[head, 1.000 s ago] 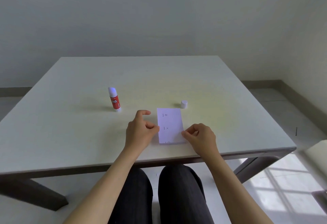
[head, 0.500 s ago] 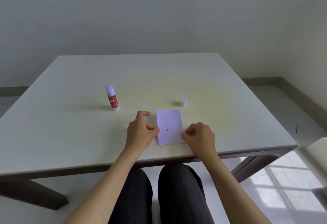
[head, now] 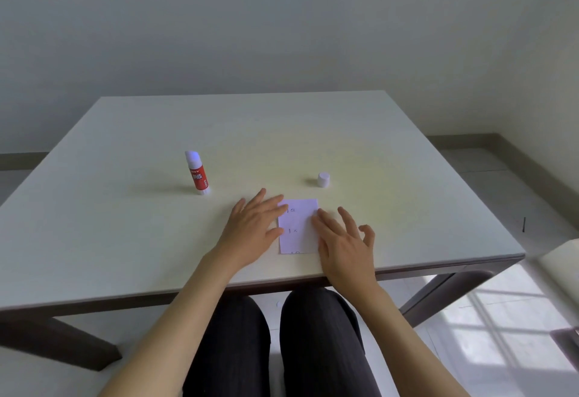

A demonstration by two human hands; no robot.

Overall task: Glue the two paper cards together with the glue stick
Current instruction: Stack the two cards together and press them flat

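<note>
While both hands [head: 300,233] lie flat, fingers overlap card [head: 298,227] edges

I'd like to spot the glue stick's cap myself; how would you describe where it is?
On the pale square table, look just beyond the far right corner of the white paper card. The small white cylindrical cap stands alone there, far shorter than the red-labelled glue stick.

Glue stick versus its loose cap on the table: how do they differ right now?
The glue stick is tall, with a red label and bare tip; the cap is short and plain white. The glue stick stands beyond the left hand, the cap beyond the right hand. Both stand upright on the table, untouched, behind the paper card.
</note>
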